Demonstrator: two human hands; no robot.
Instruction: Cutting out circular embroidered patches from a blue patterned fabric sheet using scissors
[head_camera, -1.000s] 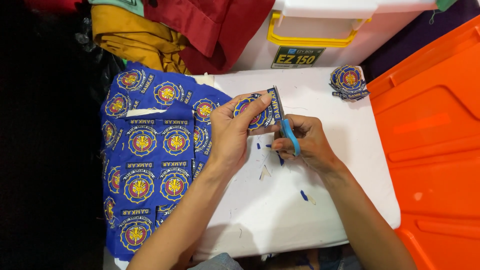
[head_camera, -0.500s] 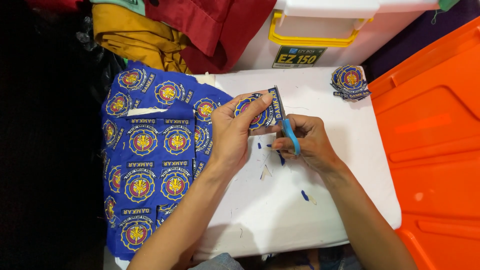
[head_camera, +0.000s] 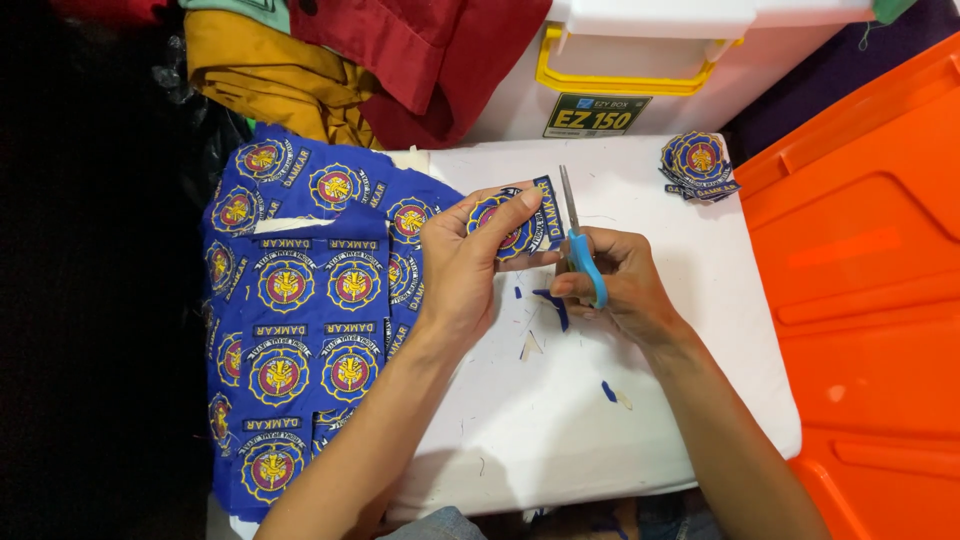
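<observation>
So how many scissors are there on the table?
1. The only scissors, with blue handles, are in the right hand, blades pointing up beside the patch that the left hand holds. More could be hidden under the blue cloth.

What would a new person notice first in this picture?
At the centre, the left hand holds a round blue patch while the right hand cuts it with blue-handled scissors. A blue sheet of uncut patches lies to the left, an orange lid to the right.

white tabletop (head_camera: 640, 420) beside orange plastic lid (head_camera: 870, 300), dark floor left
</observation>
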